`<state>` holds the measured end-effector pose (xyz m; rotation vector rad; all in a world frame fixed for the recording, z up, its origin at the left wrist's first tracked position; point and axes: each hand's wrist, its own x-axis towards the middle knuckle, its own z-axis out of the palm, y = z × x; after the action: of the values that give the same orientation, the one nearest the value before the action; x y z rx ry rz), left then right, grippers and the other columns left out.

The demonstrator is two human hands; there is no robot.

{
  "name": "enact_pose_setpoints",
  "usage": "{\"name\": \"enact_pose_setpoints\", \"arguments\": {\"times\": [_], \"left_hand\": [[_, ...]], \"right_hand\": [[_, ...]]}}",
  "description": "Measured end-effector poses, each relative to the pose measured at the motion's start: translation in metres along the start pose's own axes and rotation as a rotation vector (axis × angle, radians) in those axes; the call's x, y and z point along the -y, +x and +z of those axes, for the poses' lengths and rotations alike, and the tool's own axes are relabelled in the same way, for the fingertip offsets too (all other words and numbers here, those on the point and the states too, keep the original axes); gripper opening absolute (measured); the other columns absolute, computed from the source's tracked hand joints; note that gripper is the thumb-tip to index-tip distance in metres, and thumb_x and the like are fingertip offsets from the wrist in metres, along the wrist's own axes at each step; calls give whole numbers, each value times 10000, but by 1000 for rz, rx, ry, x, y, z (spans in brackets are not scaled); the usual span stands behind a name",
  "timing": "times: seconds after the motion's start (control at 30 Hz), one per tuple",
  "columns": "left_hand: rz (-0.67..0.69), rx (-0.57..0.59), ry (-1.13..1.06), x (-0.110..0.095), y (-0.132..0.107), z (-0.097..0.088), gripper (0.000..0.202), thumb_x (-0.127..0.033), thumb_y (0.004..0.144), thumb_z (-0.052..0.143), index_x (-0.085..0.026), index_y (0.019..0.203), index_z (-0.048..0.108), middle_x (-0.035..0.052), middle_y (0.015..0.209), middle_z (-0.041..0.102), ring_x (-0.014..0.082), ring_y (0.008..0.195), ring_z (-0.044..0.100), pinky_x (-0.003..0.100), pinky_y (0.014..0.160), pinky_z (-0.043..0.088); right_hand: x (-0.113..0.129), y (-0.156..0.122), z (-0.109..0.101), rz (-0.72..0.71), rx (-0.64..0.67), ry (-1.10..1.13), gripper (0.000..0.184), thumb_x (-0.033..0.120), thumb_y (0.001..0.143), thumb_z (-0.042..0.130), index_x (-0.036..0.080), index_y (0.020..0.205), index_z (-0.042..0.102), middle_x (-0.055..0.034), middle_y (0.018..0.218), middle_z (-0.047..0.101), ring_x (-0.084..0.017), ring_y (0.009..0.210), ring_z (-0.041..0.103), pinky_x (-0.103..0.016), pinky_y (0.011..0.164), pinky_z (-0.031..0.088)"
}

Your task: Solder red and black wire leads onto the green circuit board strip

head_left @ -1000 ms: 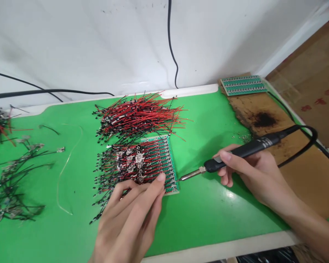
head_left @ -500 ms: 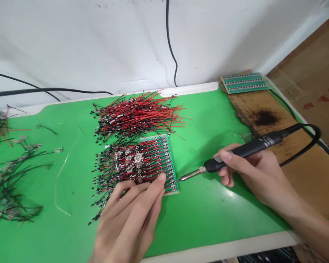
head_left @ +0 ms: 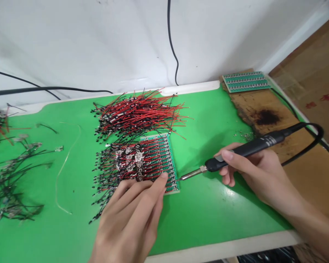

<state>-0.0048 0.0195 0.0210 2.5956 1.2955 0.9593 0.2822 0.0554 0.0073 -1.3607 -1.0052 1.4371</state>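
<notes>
My right hand [head_left: 252, 168] grips a black soldering iron [head_left: 246, 149] like a pen, its metal tip touching the right edge of a green circuit board [head_left: 176, 171]. Rows of red-and-black wire leads [head_left: 156, 160] lie across that board, their red ends on its solder pads and their black ends fanned out to the left. My left hand [head_left: 134, 212] lies over the lower part of the leads, its fingers closed together and the index fingertip pressed on a red lead near the pads. The exact pinch under the fingers is hidden. Small round metal pieces sit on the leads.
Behind the board is a heap of loose red-and-black leads [head_left: 139, 113]. Black leads with metal ends [head_left: 13, 182] and a thin pale strand [head_left: 60, 170] lie left. At right, a scorched cardboard sheet [head_left: 298, 171] bears another green board [head_left: 246, 82]. The iron's cord [head_left: 318, 128] loops right.
The whole view has shifted very slightly. Both hands, the soldering iron and the board keep nearly the same positions, with the tip still at the board's right edge.
</notes>
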Motion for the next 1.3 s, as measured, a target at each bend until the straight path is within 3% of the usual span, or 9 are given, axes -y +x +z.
{"name": "enact_pose_setpoints", "arguments": {"times": [0.23, 0.57, 1.03, 1.2, 1.3], "left_hand": [[-18, 43, -32, 1, 0, 0, 434, 25, 1013, 670, -86, 1432, 656, 36, 1082, 831, 116, 934, 753, 294, 976, 538], [18, -48, -21, 6, -1, 3, 388, 45, 977, 709, -79, 1344, 683, 17, 1059, 858, 78, 891, 765, 261, 1112, 548], [-6, -117, -65, 8, -1, 9, 367, 55, 936, 725, -154, 1237, 704, -3, 1042, 855, 91, 843, 782, 279, 1037, 621], [-37, -102, -57, -1, -5, 13, 354, -25, 1010, 664, -176, 1330, 659, -13, 980, 843, 121, 837, 781, 320, 961, 659], [-51, -50, -5, -11, -7, 1, 316, -110, 1075, 622, -173, 1383, 651, 20, 1039, 841, 145, 912, 787, 315, 908, 668]], "right_hand": [[-2, -1, -5, 11, 16, 50, 245, 460, 909, 938, 226, 874, 876, -32, 681, 775, -151, 534, 725, -194, 492, 601], [-2, -1, -5, 29, 6, 45, 320, 500, 880, 953, 197, 838, 860, -47, 673, 774, -161, 531, 722, -206, 486, 590], [-5, 3, -8, -2, 33, 68, 369, 532, 886, 940, 180, 812, 853, -46, 668, 771, -140, 530, 713, -184, 480, 574], [-5, 4, -7, 34, -48, 59, 497, 618, 714, 1012, 156, 676, 833, -77, 591, 723, -153, 475, 662, -206, 433, 539], [-3, 5, -3, 60, -144, 34, 548, 651, 558, 1052, 157, 615, 821, -93, 546, 689, -158, 431, 610, -225, 377, 493]]}}
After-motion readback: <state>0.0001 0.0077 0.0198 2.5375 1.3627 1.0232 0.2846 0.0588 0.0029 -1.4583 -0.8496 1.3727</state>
